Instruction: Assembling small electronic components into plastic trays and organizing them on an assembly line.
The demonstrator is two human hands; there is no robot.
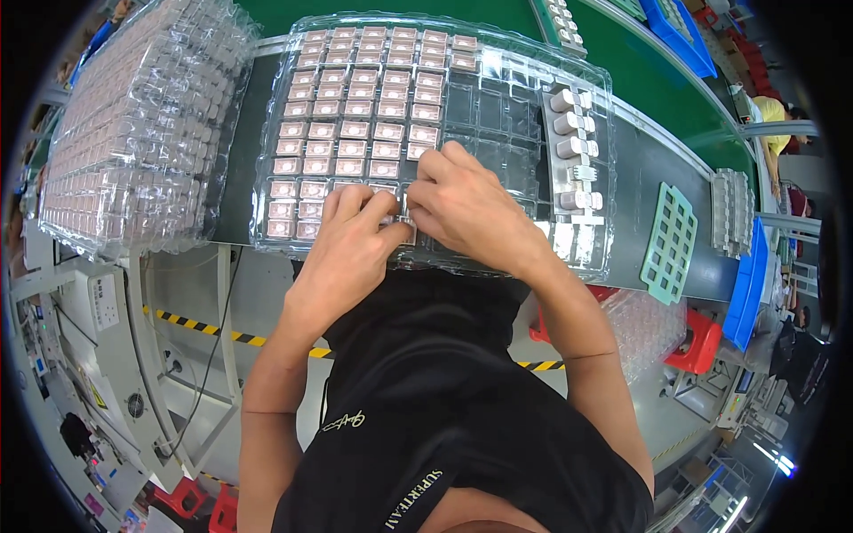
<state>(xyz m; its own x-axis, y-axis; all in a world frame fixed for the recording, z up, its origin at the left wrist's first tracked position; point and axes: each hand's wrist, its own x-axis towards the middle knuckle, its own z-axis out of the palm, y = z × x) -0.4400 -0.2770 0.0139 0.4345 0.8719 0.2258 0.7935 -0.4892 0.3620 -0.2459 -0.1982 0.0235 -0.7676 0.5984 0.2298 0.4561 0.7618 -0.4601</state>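
A clear plastic tray point(490, 62) with many small compartments lies in front of me. Small pinkish rectangular parts point(362, 91) fill its left and middle rows. My left hand point(348, 247) is over the near rows, fingers bent and tips pressed down at the compartments. Just to its right, my right hand point(471, 211) is curled, thumb and fingers closed low over the tray. Whatever lies between the fingertips of either hand is hidden. On the tray's right part rests a pale strip holder point(558, 164) carrying several whitish blocks point(569, 123).
A tall stack of filled clear trays point(133, 133) stands at the left. To the right are a light green slotted frame point(671, 244), a grey moulded holder point(731, 213) and a blue bin point(745, 289). A metal rail point(653, 129) borders the green belt point(480, 11). Red stools point(697, 342) stand below.
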